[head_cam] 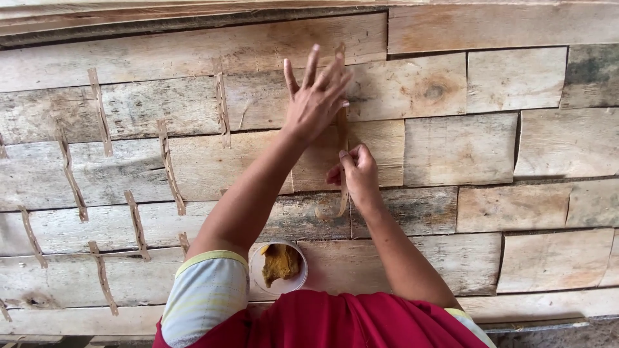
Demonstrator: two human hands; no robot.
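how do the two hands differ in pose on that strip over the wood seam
The left hand lies open, fingers spread, pressing the upper part of the thin brown strip flat against the wooden sheets. The right hand sits lower and is curled, pinching the strip near its lower end. The left arm reaches farther up; the right stays nearer the body. Both touch the same strip.

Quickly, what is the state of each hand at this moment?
Left hand: open, fingers spread, pressing the thin brown paper strip onto the pale wooden veneer sheets.
Right hand: closed, pinching the strip lower down.
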